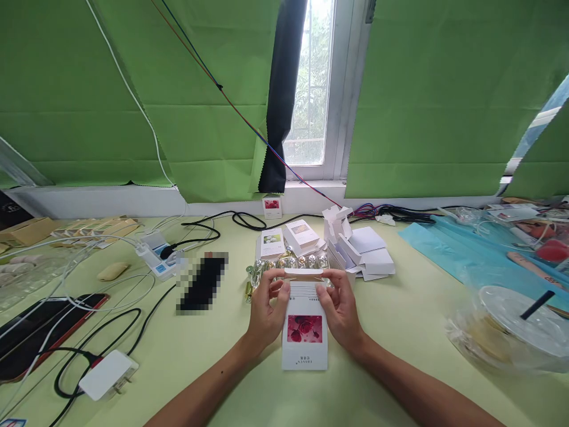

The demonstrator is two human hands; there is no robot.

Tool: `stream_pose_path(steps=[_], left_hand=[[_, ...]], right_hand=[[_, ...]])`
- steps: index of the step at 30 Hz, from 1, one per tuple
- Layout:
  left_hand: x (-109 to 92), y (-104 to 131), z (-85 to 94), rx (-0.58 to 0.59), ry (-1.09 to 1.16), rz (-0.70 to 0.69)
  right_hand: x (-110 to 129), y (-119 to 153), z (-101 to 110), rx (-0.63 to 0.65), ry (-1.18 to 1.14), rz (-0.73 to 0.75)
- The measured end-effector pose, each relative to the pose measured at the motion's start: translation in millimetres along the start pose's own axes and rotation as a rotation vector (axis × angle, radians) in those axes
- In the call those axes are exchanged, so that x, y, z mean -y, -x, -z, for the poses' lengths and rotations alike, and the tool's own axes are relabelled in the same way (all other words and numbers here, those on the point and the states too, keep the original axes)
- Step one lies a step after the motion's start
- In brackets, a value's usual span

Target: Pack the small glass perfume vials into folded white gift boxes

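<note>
A small white carton [304,356] with a red rose picture is held between both hands, its printing upside down to me. My left hand [270,305] grips its far left corner, thumb on the printed face. On the far right corner, my right hand [340,305] pinches in the same way, index finger along the far edge. The far end shows a white flap and a tan strip; whether it is fully closed I cannot tell. Just beyond the hands stand several small glass bottles [291,261] with shiny caps, partly hidden by the fingers.
Printed cartons [272,243] and a pile of blank white boxes [371,252] lie behind the bottles. Left are a power strip [157,258], a white charger [109,375], cables and a phone [40,326]. A lidded cup in a plastic bag [511,326] and blue sheeting [440,246] occupy the right.
</note>
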State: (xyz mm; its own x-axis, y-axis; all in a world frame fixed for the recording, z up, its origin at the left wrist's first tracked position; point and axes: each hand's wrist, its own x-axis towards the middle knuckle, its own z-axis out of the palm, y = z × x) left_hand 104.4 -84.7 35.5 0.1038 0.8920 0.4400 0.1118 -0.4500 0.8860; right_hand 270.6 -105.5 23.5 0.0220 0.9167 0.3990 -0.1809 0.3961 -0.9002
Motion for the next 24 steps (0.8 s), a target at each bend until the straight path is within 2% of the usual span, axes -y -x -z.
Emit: stream_pose_path(steps=[5,10,17,24], left_hand=[[2.9,1.6,-1.9,-0.019,0.074,-0.009],[3.9,0.8,-2.3,-0.052,0.05,-0.051],[-0.4,-2.4,1.5,-0.007,-0.101,-0.101],[1.0,-1.8,1.6,-0.011,-0.113,-0.086]], right_hand=[[-1.4,0.6,-1.3,-0.037,-0.047,-0.01],[-3.7,1.3,-1.1,-0.077,-0.025,0.014],[-1.2,-0.9,0.4,-0.033,0.031,0.047],[-3.7,0.8,1.8,-0.015,0.026,0.038]])
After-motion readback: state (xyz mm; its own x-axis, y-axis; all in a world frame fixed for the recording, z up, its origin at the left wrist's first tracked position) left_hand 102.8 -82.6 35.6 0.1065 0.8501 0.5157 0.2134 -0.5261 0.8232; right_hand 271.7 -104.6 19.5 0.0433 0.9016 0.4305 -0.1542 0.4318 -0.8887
